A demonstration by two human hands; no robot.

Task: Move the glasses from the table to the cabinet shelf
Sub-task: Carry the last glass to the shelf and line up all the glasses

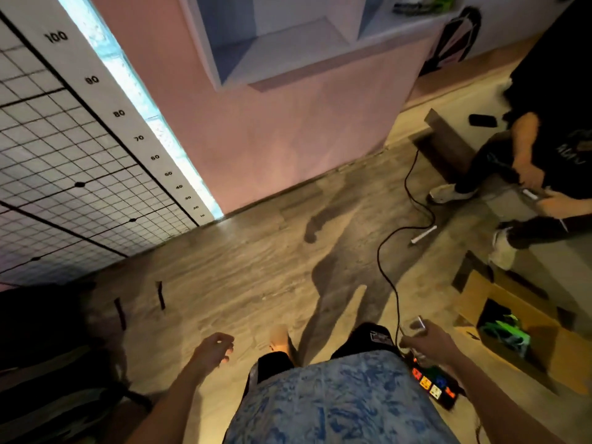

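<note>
My right hand (431, 342) is low at the right, wrapped around a clear drinking glass (416, 326) whose rim points up and away. My left hand (214, 349) hangs free at the lower middle, fingers loosely curled with nothing in them. The white cabinet shelf (288, 49) is built into the pink wall at the top centre, and its compartments look bare. No table is in view. The picture is blurred by motion.
A black cable (389, 274) runs over the wood floor to a power strip (435, 384) by my right leg. An open cardboard box (519, 331) sits at right. A seated person (544, 161) is at the upper right. A grid chart (64, 155) leans at left.
</note>
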